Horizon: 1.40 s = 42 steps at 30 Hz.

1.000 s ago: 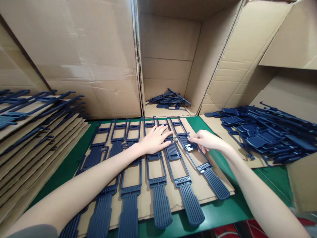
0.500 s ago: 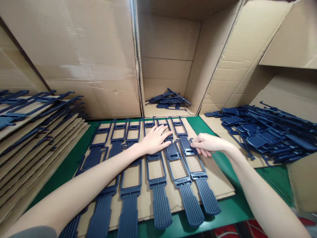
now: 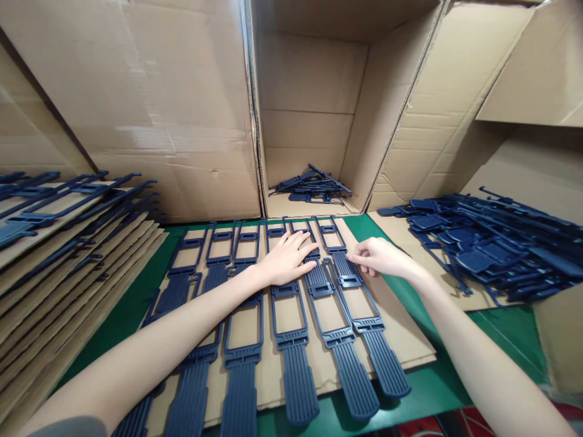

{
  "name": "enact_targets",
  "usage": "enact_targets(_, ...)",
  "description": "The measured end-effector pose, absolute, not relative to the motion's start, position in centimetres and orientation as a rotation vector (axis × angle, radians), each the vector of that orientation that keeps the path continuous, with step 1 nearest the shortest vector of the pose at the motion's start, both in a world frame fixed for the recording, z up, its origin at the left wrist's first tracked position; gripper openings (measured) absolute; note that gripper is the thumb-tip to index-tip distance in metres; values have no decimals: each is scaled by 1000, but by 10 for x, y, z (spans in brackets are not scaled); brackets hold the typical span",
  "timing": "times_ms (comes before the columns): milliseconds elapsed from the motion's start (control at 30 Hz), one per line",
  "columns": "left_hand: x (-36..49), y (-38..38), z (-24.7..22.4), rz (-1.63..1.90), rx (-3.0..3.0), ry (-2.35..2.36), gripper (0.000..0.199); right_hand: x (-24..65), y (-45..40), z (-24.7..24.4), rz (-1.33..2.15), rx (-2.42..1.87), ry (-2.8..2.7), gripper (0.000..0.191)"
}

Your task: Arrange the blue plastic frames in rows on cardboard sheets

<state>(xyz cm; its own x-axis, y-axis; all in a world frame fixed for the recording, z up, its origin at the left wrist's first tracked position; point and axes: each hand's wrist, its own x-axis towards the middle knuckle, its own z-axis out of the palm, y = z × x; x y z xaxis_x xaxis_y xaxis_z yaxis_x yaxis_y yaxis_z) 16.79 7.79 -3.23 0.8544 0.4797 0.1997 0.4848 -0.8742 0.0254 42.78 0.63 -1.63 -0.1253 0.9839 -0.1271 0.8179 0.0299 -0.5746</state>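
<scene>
Left hand (image 3: pixel 289 258) spread flat on dark-blue ribbed plastic frames (image 3: pixel 299 382), two rows of six; right hand (image 3: pixel 372 256) curled at the rightmost, can't tell if pinching.

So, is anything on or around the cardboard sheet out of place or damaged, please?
I see no clear damage. The front row of dark blue plastic parts overhangs the near edge of the cardboard sheet, and the pile at right lies jumbled, unlike the laid-out rows.
</scene>
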Motion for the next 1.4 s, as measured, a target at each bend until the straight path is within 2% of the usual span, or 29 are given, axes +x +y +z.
enact_targets(167,171,70,-19,-312,-3027,-675,46,427,8,-18,640,-1852,-2006,31)
enact_targets(400,176,49,-15,-193,-3200,-470,65,419,13,-20,258,-1663,-1869,23)
enact_targets(533,176,49,-22,-180,-3208,-467,65,409,16,-32,104,-1453,-2017,31)
enact_targets(767,175,50,-23,-231,-3225,-465,64,405,23,-52,116,-1356,-2188,30)
enact_targets(1400,174,49,-20,-157,-3202,-453,65,402,23,-50,88,-1269,-2210,25)
